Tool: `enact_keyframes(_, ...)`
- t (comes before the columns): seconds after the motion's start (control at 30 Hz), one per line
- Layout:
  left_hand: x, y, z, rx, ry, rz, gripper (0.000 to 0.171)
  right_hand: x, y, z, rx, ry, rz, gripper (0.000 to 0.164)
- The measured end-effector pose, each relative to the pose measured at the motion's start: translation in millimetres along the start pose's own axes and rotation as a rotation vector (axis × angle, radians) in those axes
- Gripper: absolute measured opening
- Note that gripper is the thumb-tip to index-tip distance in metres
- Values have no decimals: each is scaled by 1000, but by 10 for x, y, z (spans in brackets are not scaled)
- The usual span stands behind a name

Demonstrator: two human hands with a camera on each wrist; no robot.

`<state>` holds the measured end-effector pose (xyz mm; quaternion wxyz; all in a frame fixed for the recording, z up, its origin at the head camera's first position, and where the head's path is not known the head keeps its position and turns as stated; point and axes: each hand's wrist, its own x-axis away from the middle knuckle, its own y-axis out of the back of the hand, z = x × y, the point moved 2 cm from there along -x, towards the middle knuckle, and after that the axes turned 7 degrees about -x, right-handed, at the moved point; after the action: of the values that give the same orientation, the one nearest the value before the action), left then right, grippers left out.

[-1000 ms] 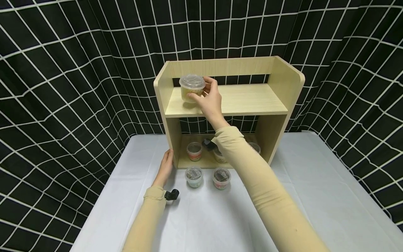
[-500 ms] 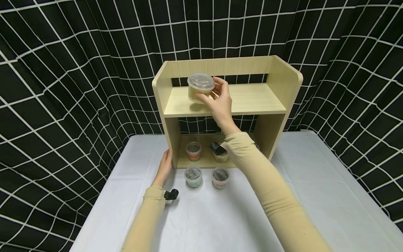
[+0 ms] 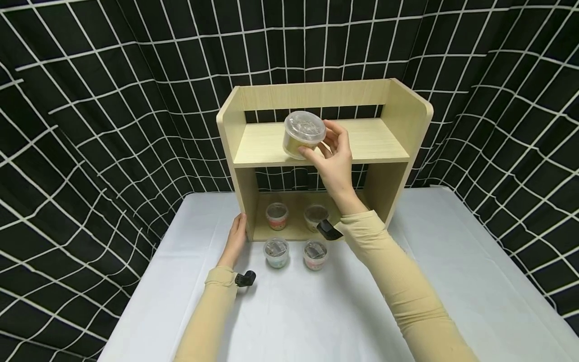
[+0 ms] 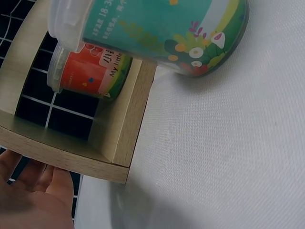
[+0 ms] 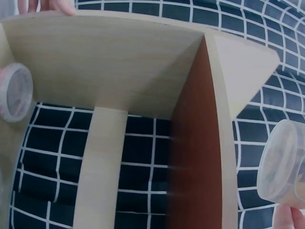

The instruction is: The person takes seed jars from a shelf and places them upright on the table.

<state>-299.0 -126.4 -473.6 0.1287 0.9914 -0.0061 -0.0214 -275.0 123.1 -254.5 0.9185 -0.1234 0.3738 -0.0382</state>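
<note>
My right hand grips a clear lidded tub with a yellow label, tilted in front of the upper shelf board. In the right wrist view this tub shows at the right edge with fingertips under it. My left hand rests with extended fingers against the outer left side of the wooden shelf unit; the left wrist view shows these fingers behind the panel edge. Two tubs, one green-labelled and one pink-labelled, stand on the table before the unit.
On the lower shelf stand a red-labelled tub at the left and another tub beside it, near the right wrist's black camera. A white cloth covers the table. Black curtains with white grid lines surround it.
My right hand has carried the yellow-labelled tub to the right and toward me, and the tub tilts more. The left hand stays against the unit's side.
</note>
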Motion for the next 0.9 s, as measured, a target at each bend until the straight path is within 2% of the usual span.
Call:
enact_keyframes(0.13,109,10,-182,2,11,10,56,85,51,-16,-7,28,1,69)
enact_keyframes(0.23,76,-3,-105,6,4,12,59,174,88,8,-1,25,-9,69)
enact_keyframes(0.37,-31,-33,89,-4,12,-2,69,331,125,104,59,11,-13,68)
enact_keyframes(0.47,-41,-49,114,-24,17,-13,73,454,180,144,92,10,-14,67)
enact_keyframes(0.7,-52,-53,133,16,30,1,71,709,438,75,90,26,-18,70)
enact_keyframes(0.9,-46,-47,121,4,32,-1,71,880,662,-1,115,-10,-50,71)
